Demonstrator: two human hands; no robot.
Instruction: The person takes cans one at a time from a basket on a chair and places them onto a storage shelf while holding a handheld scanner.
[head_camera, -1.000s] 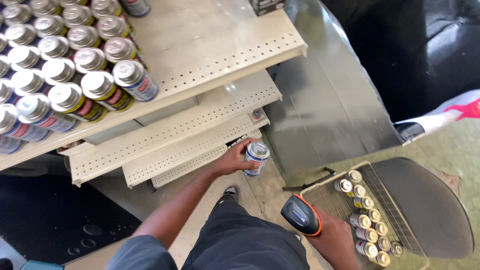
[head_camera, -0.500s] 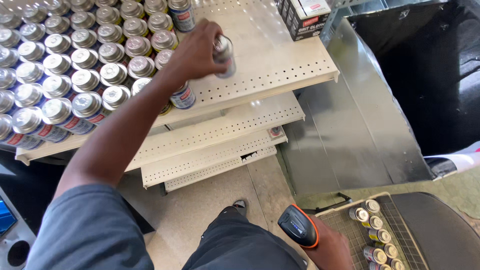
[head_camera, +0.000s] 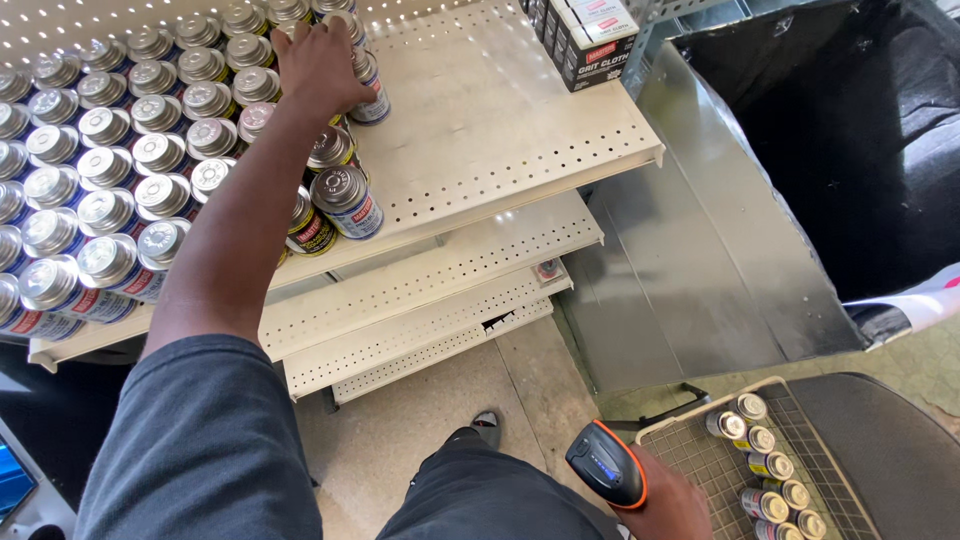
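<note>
A cream perforated metal shelf (head_camera: 500, 130) fills the upper view, with further shelves stepped below it and a grey floor underneath. The left hand (head_camera: 320, 60) reaches far over the shelf, fingers curled over the top of a small can (head_camera: 370, 90) that stands at the right edge of the packed rows of cans (head_camera: 110, 160). The forearm lies across several of those cans (hiding some lids beneath it). Right of the can the shelf is bare up to a dark box (head_camera: 590, 35) at the back corner. Low in view, the right hand (head_camera: 665, 500) grips an orange and black handheld scanner (head_camera: 607, 463), fingers wrapped around its handle. Just beside it sits a wire basket (head_camera: 700, 450) holding a line of similar cans (head_camera: 770, 480).
</note>
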